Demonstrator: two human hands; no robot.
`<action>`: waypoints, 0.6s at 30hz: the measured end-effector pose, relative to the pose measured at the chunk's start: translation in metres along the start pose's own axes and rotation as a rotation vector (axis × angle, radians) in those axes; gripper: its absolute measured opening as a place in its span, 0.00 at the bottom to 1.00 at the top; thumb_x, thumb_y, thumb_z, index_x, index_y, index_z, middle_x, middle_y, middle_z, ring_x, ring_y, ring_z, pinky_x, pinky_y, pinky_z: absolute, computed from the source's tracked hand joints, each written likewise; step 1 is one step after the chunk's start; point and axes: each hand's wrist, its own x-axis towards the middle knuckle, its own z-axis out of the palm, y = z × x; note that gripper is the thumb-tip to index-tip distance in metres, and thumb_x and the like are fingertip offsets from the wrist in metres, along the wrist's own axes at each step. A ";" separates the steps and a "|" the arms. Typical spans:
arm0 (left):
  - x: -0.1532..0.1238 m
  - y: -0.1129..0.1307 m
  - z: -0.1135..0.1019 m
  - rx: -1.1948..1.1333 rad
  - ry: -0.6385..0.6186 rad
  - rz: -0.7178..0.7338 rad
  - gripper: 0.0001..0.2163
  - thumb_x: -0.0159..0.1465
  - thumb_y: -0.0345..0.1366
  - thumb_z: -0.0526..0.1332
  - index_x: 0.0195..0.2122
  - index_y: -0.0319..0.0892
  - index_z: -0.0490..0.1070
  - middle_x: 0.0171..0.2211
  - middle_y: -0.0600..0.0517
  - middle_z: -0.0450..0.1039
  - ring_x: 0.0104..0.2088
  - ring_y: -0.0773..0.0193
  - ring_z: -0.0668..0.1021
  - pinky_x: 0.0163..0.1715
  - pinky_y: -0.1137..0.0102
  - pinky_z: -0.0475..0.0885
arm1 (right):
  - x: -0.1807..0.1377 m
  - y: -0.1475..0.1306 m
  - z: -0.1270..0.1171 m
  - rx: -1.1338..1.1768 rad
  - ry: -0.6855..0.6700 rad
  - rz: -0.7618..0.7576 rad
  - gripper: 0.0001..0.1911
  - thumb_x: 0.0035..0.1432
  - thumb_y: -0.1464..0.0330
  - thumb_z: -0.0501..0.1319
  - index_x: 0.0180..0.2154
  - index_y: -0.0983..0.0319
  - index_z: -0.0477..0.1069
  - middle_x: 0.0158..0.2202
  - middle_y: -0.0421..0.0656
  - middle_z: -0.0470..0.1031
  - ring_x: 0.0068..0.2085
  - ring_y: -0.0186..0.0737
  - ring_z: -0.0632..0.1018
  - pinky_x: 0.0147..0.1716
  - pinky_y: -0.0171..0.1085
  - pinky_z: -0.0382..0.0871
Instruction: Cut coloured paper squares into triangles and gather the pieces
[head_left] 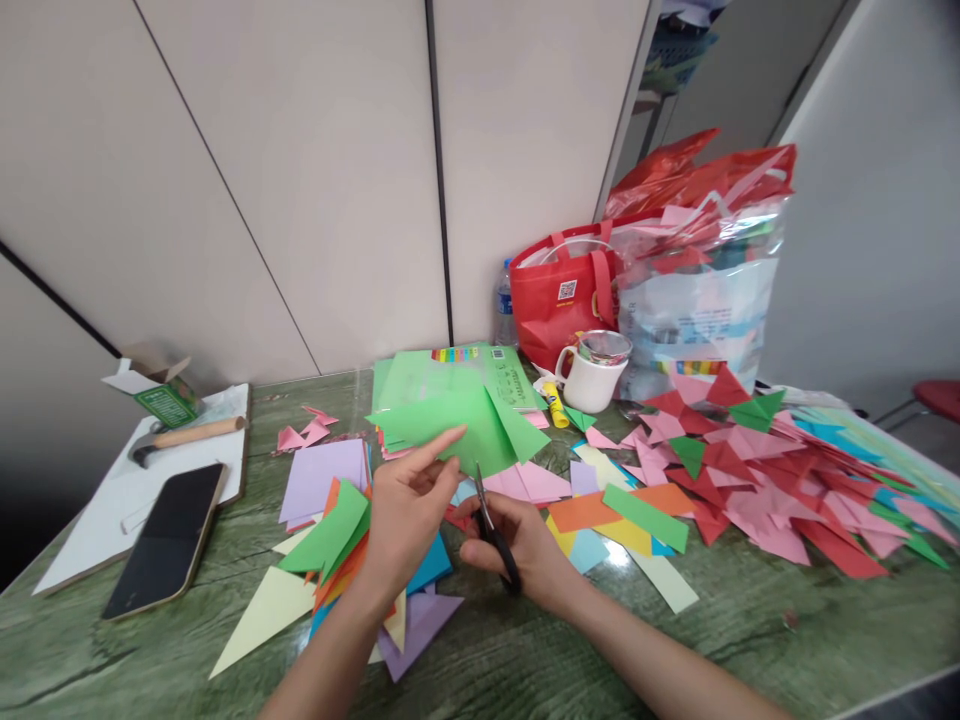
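Note:
My right hand [525, 545] is closed round a pair of scissors [493, 535] with black handles. Their blades point up and touch or overlap the lower edge of a green paper sheet [472, 415]. That sheet is held by my left hand [412, 490], its index finger lying along the lower left of the paper. A creased flap of the sheet stands out at its right side. Below my left hand lies a pile of cut paper pieces, with a green triangle [330, 530] and a pale yellow triangle [266, 610] on the left.
Red and pink folded pieces [772, 470] heap up at right. Behind are a white mug [592, 375], a yellow glue stick [555, 405], a red bag [555, 290] and a clear plastic bag [697, 310]. A phone [169, 540] and a hammer [195, 435] lie at left.

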 end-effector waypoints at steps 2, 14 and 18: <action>0.000 -0.001 0.000 -0.020 -0.004 -0.004 0.15 0.52 0.33 0.62 0.42 0.42 0.76 0.19 0.56 0.70 0.20 0.71 0.70 0.21 0.77 0.66 | 0.000 0.001 0.000 -0.011 0.005 0.007 0.17 0.44 0.59 0.67 0.33 0.62 0.69 0.20 0.33 0.58 0.22 0.29 0.57 0.22 0.31 0.52; -0.002 0.001 0.000 -0.020 -0.018 -0.018 0.17 0.53 0.33 0.62 0.45 0.39 0.75 0.19 0.56 0.67 0.20 0.74 0.66 0.21 0.79 0.65 | 0.001 0.007 0.000 -0.040 0.059 0.073 0.15 0.44 0.63 0.66 0.31 0.65 0.69 0.16 0.33 0.63 0.17 0.27 0.62 0.17 0.29 0.54; -0.001 0.001 0.000 -0.005 -0.027 -0.009 0.17 0.53 0.33 0.62 0.45 0.39 0.75 0.17 0.58 0.62 0.18 0.75 0.59 0.15 0.80 0.56 | 0.001 0.009 -0.001 -0.045 0.063 0.070 0.14 0.44 0.63 0.66 0.31 0.66 0.69 0.16 0.33 0.64 0.16 0.27 0.64 0.16 0.28 0.55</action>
